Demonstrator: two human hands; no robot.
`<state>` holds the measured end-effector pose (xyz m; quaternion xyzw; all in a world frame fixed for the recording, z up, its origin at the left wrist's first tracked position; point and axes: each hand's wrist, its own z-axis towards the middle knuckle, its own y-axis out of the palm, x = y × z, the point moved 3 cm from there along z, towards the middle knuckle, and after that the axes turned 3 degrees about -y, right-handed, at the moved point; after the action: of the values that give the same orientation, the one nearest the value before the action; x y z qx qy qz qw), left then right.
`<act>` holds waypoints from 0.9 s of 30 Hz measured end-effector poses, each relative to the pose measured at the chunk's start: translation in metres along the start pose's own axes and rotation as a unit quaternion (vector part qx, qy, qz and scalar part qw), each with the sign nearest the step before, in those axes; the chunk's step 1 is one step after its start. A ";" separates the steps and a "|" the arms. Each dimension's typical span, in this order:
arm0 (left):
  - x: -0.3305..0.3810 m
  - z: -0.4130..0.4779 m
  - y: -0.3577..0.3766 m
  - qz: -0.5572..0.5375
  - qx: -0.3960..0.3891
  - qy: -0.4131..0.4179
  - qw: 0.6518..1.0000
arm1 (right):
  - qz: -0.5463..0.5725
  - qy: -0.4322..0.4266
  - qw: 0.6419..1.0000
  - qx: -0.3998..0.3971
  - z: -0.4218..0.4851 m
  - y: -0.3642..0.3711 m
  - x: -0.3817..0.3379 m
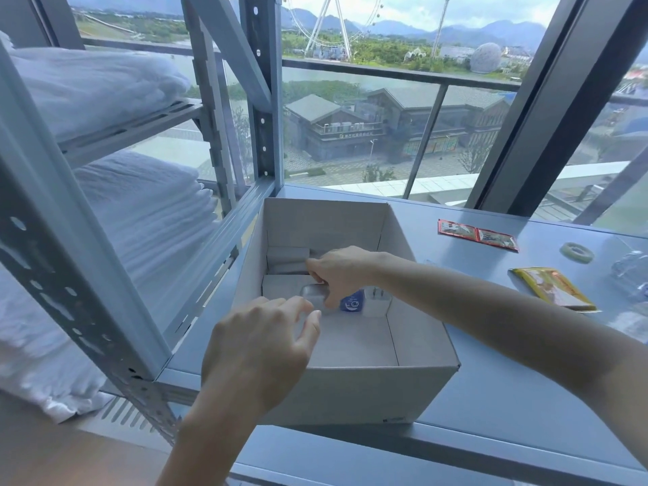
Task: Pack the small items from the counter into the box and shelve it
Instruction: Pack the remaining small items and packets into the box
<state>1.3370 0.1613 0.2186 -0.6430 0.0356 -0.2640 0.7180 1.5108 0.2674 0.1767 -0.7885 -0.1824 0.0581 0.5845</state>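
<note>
- An open white box point(350, 391) sits on a grey-blue counter point(491, 398) by a window point(385, 117), its flaps folded down inside.
- A person's right hand point(343, 271) reaches in from the right, deep over the middle of the box. Its fingers are curled downward and pinch the top of a silver pack point(313, 295) on the box floor.
- The left hand point(259, 345) hovers above the box's near-left corner. Its fingers are loosely bent and spread, and it holds nothing.
- Already in the box are white cartons point(287, 256) along the far-left side. A blue-labelled item point(352, 303) lies just right of the silver pack, beside another small white carton.
- Still out on the counter, right of the box, are red sachets point(477, 235) near the window and a tape roll point(576, 252) further right. A yellow packet point(554, 289) lies nearer the camera.
- Clear plastic point(631, 275) lies at the frame's right edge, too blurred to identify.
- A grey metal rack point(263, 142) stands directly left of the box, its shelves stacked with folded white linen point(140, 212).
</note>
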 end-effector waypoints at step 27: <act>0.001 -0.001 -0.002 -0.001 -0.007 -0.001 1.000 | -0.017 -0.026 1.000 -0.002 0.004 0.008 -0.005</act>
<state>1.3368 0.1606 0.2202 -0.6484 0.0361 -0.2639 0.7132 1.5065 0.2671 0.1669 -0.7848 -0.2105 0.0683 0.5788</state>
